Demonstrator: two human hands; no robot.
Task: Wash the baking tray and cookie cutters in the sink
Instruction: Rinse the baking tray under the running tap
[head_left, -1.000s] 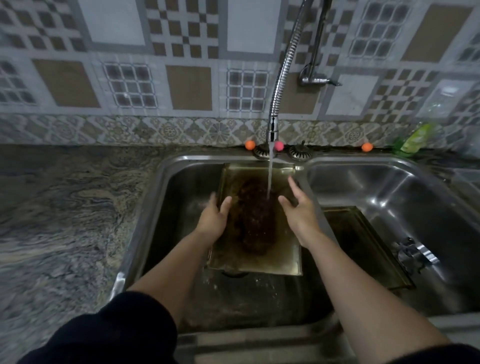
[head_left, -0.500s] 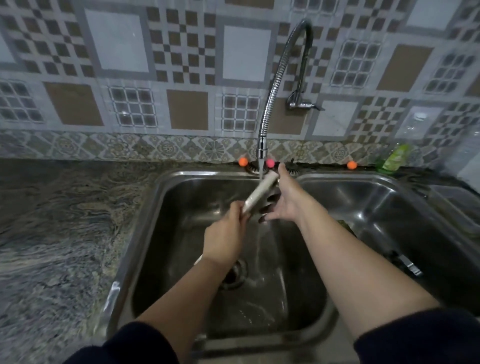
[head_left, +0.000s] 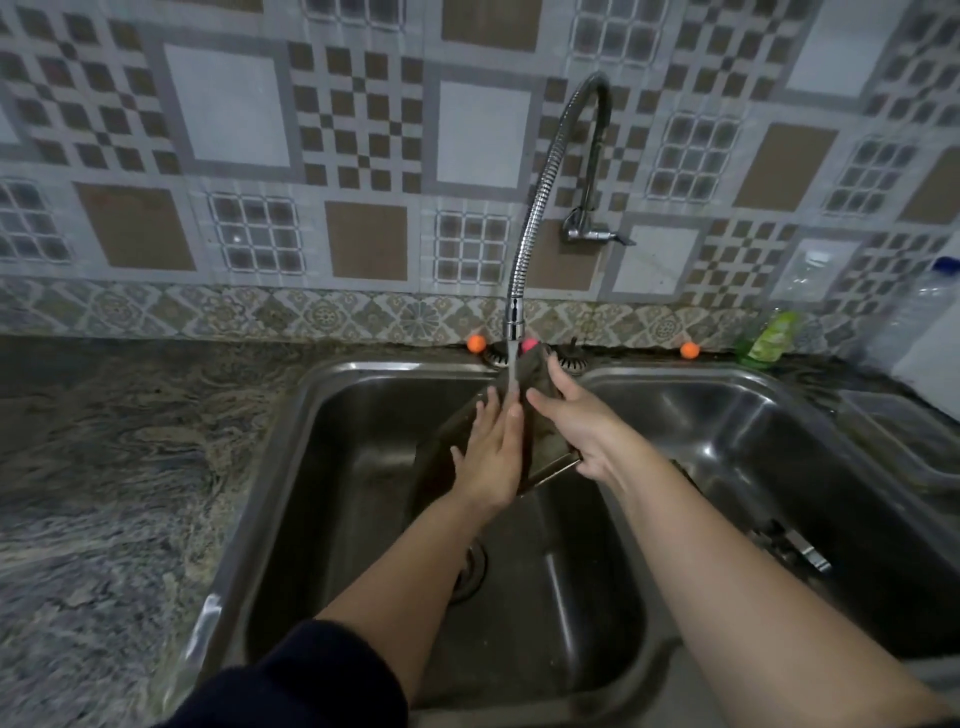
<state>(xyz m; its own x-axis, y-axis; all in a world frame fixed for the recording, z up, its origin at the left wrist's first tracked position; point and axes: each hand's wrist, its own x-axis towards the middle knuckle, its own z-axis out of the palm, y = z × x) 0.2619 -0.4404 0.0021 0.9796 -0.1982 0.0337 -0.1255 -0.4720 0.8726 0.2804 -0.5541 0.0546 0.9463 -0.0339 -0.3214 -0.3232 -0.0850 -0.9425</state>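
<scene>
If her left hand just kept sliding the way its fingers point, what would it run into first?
The left hand lies flat on the tilted tray, fingers pointing up and away toward the water stream. It would likely meet that stream first, then the sink's back rim; depth is hard to judge.

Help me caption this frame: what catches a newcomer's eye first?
Two bare hands at centre tilt a dark baking tray under the tap's stream, over the left basin. The left hand lies flat on it; the right hand grips its edge. Behind rises the coiled chrome faucet.
</scene>
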